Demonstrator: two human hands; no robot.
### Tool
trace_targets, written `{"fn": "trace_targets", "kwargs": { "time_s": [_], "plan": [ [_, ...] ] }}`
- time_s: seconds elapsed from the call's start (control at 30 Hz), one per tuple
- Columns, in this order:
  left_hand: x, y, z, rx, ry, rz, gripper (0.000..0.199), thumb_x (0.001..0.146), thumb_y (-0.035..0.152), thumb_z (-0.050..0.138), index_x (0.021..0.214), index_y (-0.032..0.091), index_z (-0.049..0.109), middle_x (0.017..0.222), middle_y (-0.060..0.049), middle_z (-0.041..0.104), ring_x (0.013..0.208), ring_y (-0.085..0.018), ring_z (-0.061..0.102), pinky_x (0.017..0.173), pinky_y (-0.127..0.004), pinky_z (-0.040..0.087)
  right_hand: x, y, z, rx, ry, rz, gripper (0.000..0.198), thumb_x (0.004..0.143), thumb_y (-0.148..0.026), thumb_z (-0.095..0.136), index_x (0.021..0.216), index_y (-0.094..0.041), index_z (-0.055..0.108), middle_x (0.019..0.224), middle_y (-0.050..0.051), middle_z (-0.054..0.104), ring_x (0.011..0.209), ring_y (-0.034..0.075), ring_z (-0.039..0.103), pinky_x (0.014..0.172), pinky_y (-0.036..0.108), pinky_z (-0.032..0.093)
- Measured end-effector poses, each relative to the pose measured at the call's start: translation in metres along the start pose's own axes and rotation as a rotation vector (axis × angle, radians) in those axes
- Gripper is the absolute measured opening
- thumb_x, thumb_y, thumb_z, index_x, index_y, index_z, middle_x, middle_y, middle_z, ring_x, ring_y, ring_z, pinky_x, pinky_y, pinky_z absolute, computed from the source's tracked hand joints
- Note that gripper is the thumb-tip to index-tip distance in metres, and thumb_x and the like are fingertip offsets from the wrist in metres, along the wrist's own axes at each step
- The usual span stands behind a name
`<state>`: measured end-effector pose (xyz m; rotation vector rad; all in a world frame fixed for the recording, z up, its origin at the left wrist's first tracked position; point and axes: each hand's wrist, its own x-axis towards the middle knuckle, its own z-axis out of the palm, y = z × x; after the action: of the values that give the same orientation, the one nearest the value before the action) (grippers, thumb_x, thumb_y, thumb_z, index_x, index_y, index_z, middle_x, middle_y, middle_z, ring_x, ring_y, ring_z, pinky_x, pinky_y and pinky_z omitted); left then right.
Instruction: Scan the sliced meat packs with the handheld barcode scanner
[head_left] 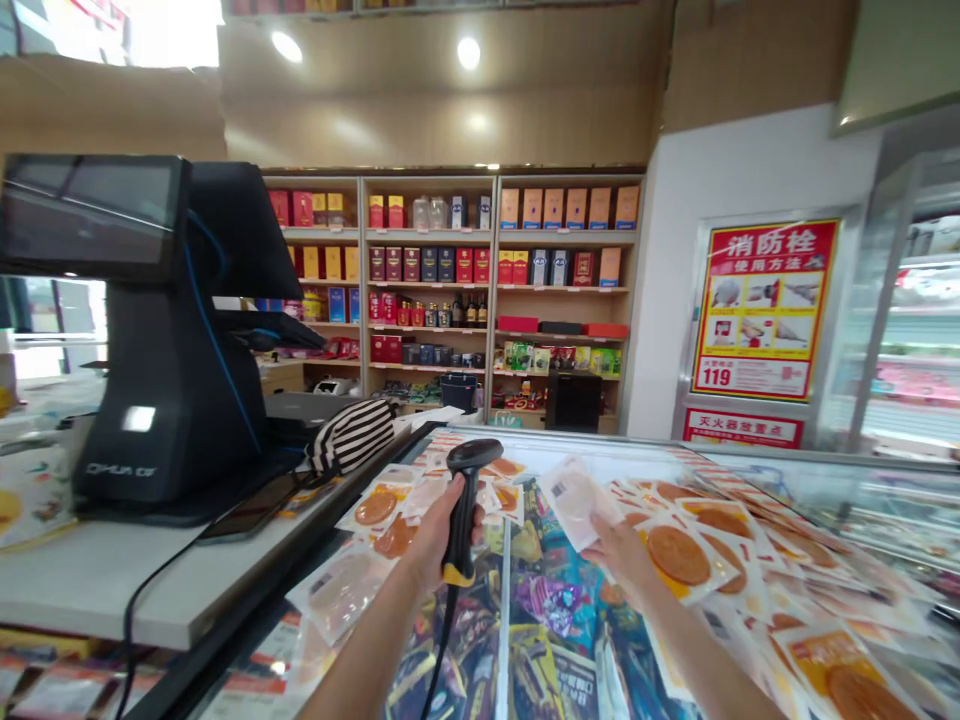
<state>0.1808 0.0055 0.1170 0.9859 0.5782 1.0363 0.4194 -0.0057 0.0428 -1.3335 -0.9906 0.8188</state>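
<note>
My left hand (pixel 437 535) is wrapped round the handle of a black and yellow barcode scanner (pixel 463 520), its head tilted towards the right. A cable runs down from the scanner's base. In my right hand (pixel 616 548) is a flat whitish food packet (pixel 576 500), held by its lower right edge, with a printed barcode on the side facing me. Both hands are above a glass-topped freezer (pixel 504 600). Many packets with round orange-brown pieces (pixel 677 555) lie in a heap beside my right hand. A smaller group of similar packets (pixel 377 507) lies left of the scanner.
A black cash register (pixel 169 400) stands on the white counter (pixel 97 590) at left, with a phone (pixel 251 508) and a striped pouch (pixel 351 437) by it. Colourful bags (pixel 551 605) show through the freezer glass. Shelves of boxed goods (pixel 427 265) line the back wall.
</note>
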Motion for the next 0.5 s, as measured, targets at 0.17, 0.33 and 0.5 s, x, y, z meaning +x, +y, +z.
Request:
{"fn": "trace_targets", "kwargs": {
  "time_s": [0.17, 0.33, 0.5],
  "plan": [
    [0.003, -0.021, 0.013, 0.030, -0.124, -0.064, 0.038, 0.071, 0.048, 0.039, 0.088, 0.015, 0.048, 0.049, 0.004, 0.045, 0.037, -0.005, 0.040, 0.040, -0.017, 0.027, 0.025, 0.016, -0.027, 0.382, 0.120, 0.056, 0.033, 0.056, -0.039, 0.056, 0.079, -0.017, 0.049, 0.061, 0.003, 0.063, 0.065, 0.019, 0.060, 0.061, 0.033, 0.047],
    [-0.009, -0.028, 0.011, 0.060, -0.200, -0.162, 0.041, 0.072, 0.047, 0.039, 0.096, 0.015, 0.047, 0.047, 0.003, 0.046, 0.037, -0.007, 0.039, 0.040, -0.019, 0.025, 0.040, 0.015, -0.037, 0.427, 0.143, -0.014, 0.025, 0.055, -0.031, 0.059, 0.072, -0.016, 0.048, 0.059, 0.000, 0.061, 0.062, 0.017, 0.059, 0.062, 0.032, 0.048],
    [-0.013, -0.027, 0.014, 0.056, -0.208, -0.202, 0.041, 0.072, 0.045, 0.040, 0.099, 0.015, 0.046, 0.047, 0.002, 0.045, 0.035, -0.006, 0.038, 0.040, -0.019, 0.023, 0.044, 0.014, -0.043, 0.404, 0.121, -0.018, 0.026, 0.058, -0.034, 0.057, 0.075, -0.015, 0.049, 0.063, 0.001, 0.062, 0.067, 0.018, 0.059, 0.062, 0.031, 0.049]
  ]
}}
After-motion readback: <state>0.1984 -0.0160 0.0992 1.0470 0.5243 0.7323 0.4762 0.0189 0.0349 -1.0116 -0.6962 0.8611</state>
